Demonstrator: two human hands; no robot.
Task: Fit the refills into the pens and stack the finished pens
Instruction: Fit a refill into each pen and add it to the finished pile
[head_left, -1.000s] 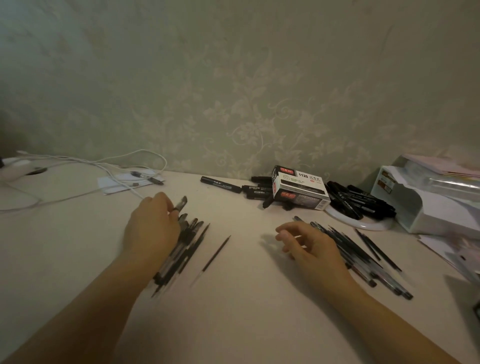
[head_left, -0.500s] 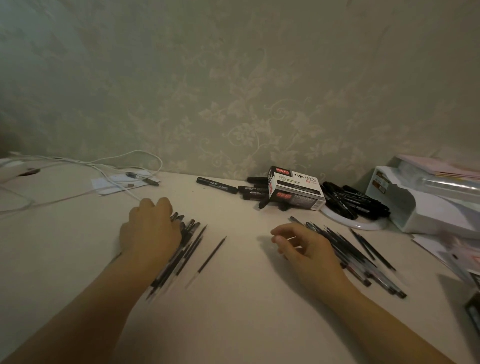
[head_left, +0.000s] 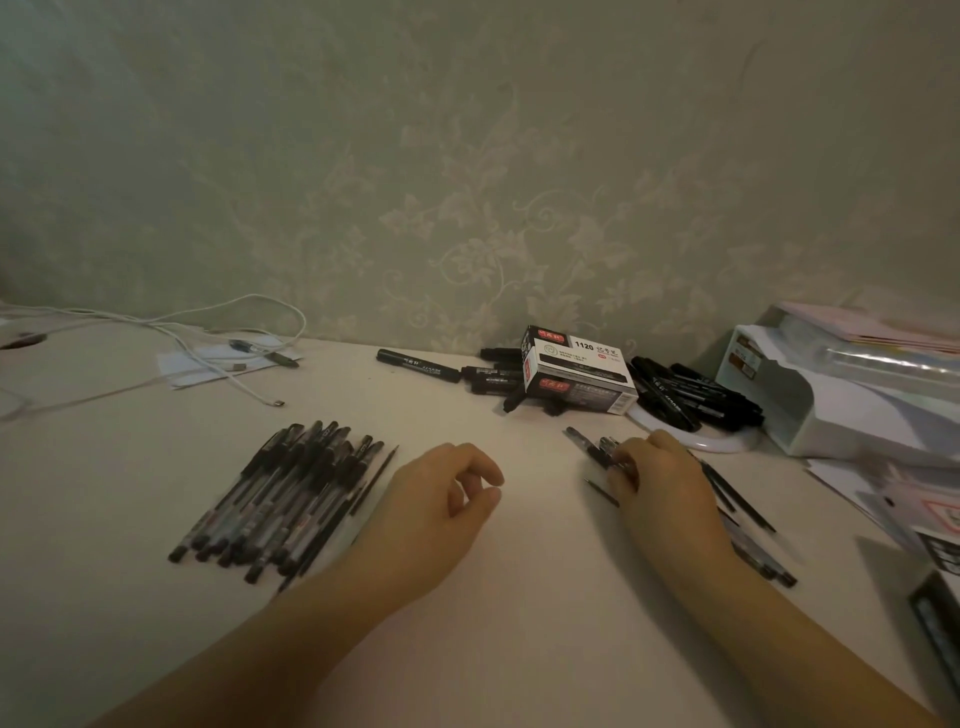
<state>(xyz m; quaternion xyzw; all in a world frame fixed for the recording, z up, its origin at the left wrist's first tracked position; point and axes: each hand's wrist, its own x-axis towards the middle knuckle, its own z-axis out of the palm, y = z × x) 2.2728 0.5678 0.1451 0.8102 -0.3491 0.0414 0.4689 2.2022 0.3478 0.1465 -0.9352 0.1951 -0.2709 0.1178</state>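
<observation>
From my screen the wall (head_left: 467, 182) is pale green with a faint floral scroll. The table (head_left: 519, 623) reads cream. The stacked pens (head_left: 280, 499) look black and clear, the markers (head_left: 691, 389) black, the box (head_left: 576, 371) white, black and red, the cable (head_left: 208, 338) white.

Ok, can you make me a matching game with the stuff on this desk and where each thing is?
Things:
1. pile of pens
2. white cable
3. box
4. left hand

Places:
A. at the back by the wall, among black markers
B. far left corner of the desk, trailing over some paper
C. in the middle of the desk, holding nothing
D. lying side by side, left of the left hand

Pairs: 1-D, 2-B, 3-A, 4-C
</observation>
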